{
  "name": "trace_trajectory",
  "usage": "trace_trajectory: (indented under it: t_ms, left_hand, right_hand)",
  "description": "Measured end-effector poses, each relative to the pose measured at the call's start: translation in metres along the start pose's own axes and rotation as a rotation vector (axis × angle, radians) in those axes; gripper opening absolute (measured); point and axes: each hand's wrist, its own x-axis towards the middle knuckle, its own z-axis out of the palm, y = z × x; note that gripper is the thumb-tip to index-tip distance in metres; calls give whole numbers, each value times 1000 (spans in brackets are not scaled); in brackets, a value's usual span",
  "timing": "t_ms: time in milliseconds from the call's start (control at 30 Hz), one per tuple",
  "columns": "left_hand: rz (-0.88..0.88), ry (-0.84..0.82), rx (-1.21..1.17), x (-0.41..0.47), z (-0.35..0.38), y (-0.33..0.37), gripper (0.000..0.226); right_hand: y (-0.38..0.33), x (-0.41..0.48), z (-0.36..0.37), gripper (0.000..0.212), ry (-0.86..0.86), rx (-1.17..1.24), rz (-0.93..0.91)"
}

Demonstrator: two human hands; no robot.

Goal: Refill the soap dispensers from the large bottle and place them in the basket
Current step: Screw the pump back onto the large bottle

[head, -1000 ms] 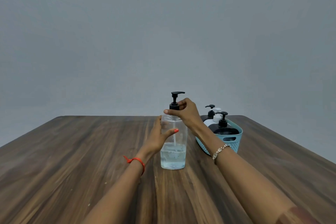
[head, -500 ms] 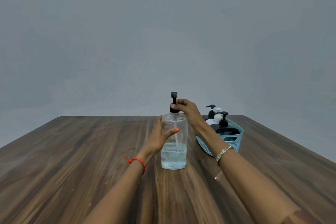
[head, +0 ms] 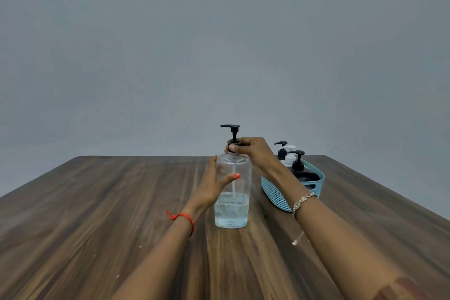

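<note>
While two hands [head: 214, 185] hold one dispenser [head: 232, 192], three fill the basket [head: 277, 192].

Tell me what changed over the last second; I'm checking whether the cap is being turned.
The pump nozzle swung from pointing right, through facing the camera, to pointing left, as the right hand twisted the black collar. The left hand kept gripping the clear dispenser, which stayed upright; the basket did not move.
</note>
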Motion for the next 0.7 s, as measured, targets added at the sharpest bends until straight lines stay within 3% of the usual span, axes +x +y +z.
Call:
trace_trajectory:
  t_ms: [200, 267, 367, 433, 700]
  left_hand:
    - [-3, -8, 11, 1, -1, 0, 68]
    - [-8, -3, 5, 1, -1, 0, 70]
    - [-10, 6, -8, 2, -2, -2, 69]
    - [-16, -3, -12, 2, 0, -1, 69]
    - [-28, -15, 23, 2, 0, -4, 76]
  right_hand:
    - [4, 0, 29, 37, 416, -228, -84]
    - [3, 1, 30, 35, 347, -229, -80]
    - [-4, 3, 15, 30, 68, -96, 2]
    - [-5, 4, 5, 26, -11, -67, 10]
    - [2, 3, 27, 31, 350, -163, -41]
